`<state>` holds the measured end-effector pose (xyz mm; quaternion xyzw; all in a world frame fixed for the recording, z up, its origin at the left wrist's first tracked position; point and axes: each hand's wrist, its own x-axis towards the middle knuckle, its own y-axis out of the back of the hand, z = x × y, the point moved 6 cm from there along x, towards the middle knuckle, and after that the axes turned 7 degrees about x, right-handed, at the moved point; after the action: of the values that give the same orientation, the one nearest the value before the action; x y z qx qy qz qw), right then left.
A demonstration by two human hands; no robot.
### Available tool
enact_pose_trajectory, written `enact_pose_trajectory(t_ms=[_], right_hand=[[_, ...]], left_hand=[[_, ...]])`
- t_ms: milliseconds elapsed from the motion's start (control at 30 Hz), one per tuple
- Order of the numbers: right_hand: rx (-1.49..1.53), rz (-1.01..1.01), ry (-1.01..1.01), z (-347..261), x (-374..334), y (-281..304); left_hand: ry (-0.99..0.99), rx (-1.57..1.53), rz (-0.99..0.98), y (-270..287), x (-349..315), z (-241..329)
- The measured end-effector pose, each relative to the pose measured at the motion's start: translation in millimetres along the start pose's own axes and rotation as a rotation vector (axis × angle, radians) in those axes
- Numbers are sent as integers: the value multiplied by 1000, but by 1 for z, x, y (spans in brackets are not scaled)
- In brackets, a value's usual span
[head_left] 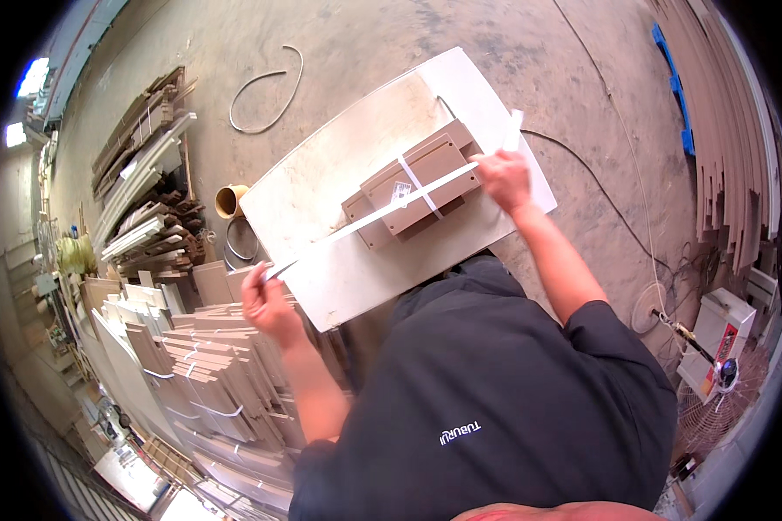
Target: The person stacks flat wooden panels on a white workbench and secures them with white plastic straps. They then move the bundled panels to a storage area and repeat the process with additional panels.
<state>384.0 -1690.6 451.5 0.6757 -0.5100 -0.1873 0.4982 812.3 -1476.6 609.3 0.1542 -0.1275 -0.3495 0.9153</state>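
A bundle of brown boards with small holes lies on a white tabletop in front of me. One white band crosses the bundle, and a small printed label sits on it. A long white strap stretches diagonally over the boards between my hands. My left hand, off the table's left edge, pinches one end. Near the right end of the boards, my right hand is closed around the strap, whose free end sticks up past the fist.
Stacked boards stand at the lower left, with piled planks beyond. A yellowish tube is by the table's left side. A hose loop and a dark cable lie on the floor. A fan stands at the right.
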Motion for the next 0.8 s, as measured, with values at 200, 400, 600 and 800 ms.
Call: enact_pose_trajectory(t_ms=[200,400,600,800], right_hand=[[-65,60,-573,187,-52,14],[663,376,-859,235,-39,-22],[673,301,-818,224,-25,-105],[639,38,-973,196,-30,-165]], left_hand=[[81,-175,163,31,0,-7],[5,-142,130,2,-2,26],[18,-46,117,-17,-3,59],[14,18,77,-23,-13,72]])
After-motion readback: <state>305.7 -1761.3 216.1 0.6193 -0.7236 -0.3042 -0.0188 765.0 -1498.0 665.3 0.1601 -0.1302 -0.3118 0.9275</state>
